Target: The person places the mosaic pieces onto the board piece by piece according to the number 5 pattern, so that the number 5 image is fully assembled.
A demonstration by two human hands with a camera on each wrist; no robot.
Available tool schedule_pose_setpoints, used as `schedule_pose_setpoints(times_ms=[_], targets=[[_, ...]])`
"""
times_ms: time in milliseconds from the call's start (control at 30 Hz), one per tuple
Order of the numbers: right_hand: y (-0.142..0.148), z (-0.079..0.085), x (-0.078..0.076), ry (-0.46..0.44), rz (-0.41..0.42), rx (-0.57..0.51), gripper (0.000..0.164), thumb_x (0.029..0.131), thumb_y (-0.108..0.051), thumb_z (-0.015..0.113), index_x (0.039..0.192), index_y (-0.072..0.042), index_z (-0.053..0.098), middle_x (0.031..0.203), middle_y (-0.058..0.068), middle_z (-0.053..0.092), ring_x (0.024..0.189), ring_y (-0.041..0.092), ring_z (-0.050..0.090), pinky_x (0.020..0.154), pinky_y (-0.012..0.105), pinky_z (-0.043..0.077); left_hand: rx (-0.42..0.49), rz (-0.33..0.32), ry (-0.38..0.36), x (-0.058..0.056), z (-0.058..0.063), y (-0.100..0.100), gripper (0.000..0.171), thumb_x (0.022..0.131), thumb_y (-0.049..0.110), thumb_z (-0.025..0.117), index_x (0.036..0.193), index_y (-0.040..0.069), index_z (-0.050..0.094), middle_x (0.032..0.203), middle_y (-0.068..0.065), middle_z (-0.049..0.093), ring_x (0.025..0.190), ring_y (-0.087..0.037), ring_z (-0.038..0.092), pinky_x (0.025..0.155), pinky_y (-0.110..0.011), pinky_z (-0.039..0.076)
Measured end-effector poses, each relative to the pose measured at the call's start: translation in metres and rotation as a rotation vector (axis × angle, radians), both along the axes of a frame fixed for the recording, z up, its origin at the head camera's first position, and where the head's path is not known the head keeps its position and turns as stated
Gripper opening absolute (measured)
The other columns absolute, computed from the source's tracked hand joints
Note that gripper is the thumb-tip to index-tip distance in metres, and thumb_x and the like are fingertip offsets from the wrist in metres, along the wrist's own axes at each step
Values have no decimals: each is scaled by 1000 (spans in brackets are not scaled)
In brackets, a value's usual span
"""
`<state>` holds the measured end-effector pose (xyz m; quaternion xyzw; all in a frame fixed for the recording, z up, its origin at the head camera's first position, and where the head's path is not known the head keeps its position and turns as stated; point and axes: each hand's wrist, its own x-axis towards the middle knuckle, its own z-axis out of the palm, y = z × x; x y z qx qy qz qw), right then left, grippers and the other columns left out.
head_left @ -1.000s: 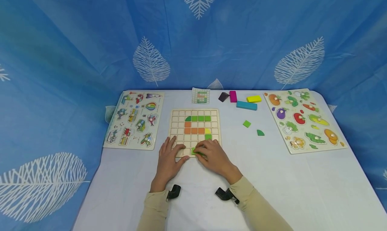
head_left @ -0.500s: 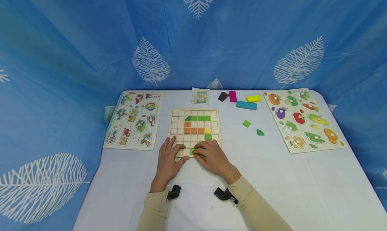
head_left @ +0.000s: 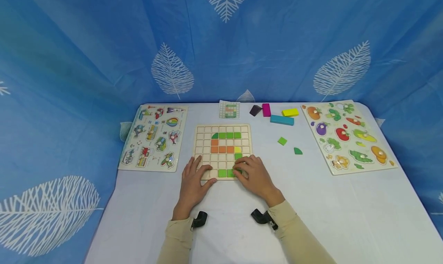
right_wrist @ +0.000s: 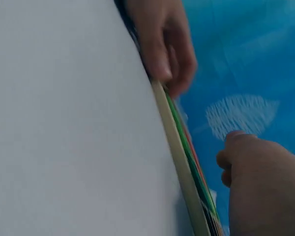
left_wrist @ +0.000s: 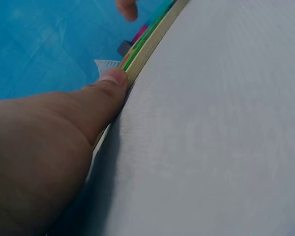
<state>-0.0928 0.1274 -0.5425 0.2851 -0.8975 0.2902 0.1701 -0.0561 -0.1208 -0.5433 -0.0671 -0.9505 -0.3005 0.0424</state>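
Note:
My left hand holds the lower left corner of the wooden grid board, its thumb against the front edge. In the left wrist view that thumb touches the board's edge. My right hand is over the board's lower right part, thumb and fingers bent. Its fingertips partly hide the right end of a row of green square tiles. In the right wrist view the right hand appears raised off the board, with no tile visible in it. Green, orange and yellow tiles lie on the board.
A loose green square tile and a dark green quarter-circle tile lie to the right. A grid pattern card and coloured blocks are behind. A vehicle puzzle stands left, a vegetable puzzle right.
My right hand has moved right along the board's front row, uncovering green square tiles there. The left hand has stayed in place on the board.

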Motion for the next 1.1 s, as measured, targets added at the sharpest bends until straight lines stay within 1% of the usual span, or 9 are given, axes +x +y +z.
schedule_pose_setpoints(times_ms=[133, 300, 500, 567, 633, 767, 833, 1000, 1100], targets=[[31, -5, -5, -10, -143, -88, 10, 89, -20, 79, 97, -14, 77, 104, 3, 72, 91, 23, 60, 78, 39, 43, 6, 4, 0, 0, 1, 0, 43, 85, 41, 80, 121, 22, 67, 163, -14, 37, 155, -42, 21, 122, -65, 19], [74, -7, -10, -34, -372, -125, 14, 92, -18, 75, 101, -7, 74, 105, 13, 70, 95, 34, 59, 84, 48, 45, 5, 6, -17, 0, 3, 2, 43, 86, 41, 79, 122, 22, 67, 165, -13, 35, 157, -41, 18, 124, -64, 17], [119, -6, -12, -176, -750, -111, 33, 97, -23, 70, 116, 3, 65, 115, 26, 59, 107, 46, 53, 91, 57, 42, 8, 3, -28, 1, 3, 2, 43, 87, 42, 79, 123, 22, 67, 165, -13, 35, 157, -41, 18, 124, -64, 17], [128, -6, -13, -229, -821, -81, 36, 98, -24, 69, 120, 4, 64, 118, 29, 58, 109, 47, 52, 92, 58, 42, 6, 5, -38, 1, 3, 1, 43, 88, 43, 78, 123, 23, 67, 165, -13, 34, 157, -40, 17, 124, -63, 16], [132, -7, -13, -257, -807, -66, 33, 100, -20, 64, 121, 4, 65, 121, 29, 59, 110, 48, 52, 93, 58, 42, 3, 8, -49, 1, 3, 0, 43, 88, 44, 78, 124, 23, 67, 166, -12, 34, 157, -39, 16, 125, -62, 15], [130, -7, -14, -233, -641, -101, 30, 97, -7, 56, 123, 0, 68, 125, 26, 66, 108, 46, 55, 91, 56, 43, -3, 10, -58, 1, 2, -1, 44, 88, 44, 77, 125, 22, 66, 166, -11, 33, 158, -38, 15, 125, -61, 14], [127, -7, -14, -224, -585, -109, 33, 95, -7, 57, 126, -1, 68, 127, 24, 67, 109, 44, 56, 92, 56, 42, 0, 5, -58, 0, 3, -1, 44, 89, 44, 77, 125, 22, 66, 166, -12, 33, 158, -39, 15, 125, -62, 14], [124, -6, -12, -273, -586, -73, 43, 95, -21, 70, 132, -2, 63, 129, 23, 63, 115, 41, 53, 98, 56, 42, 8, 3, -60, 0, 1, 0, 44, 88, 45, 77, 125, 22, 66, 166, -11, 33, 158, -38, 15, 125, -62, 15], [126, -6, -11, -309, -594, -70, 44, 96, -21, 71, 133, 0, 62, 129, 24, 61, 117, 41, 52, 99, 56, 42, 6, 3, -58, 0, 0, 0, 44, 89, 45, 76, 125, 22, 66, 166, -10, 33, 158, -37, 15, 125, -62, 15]])
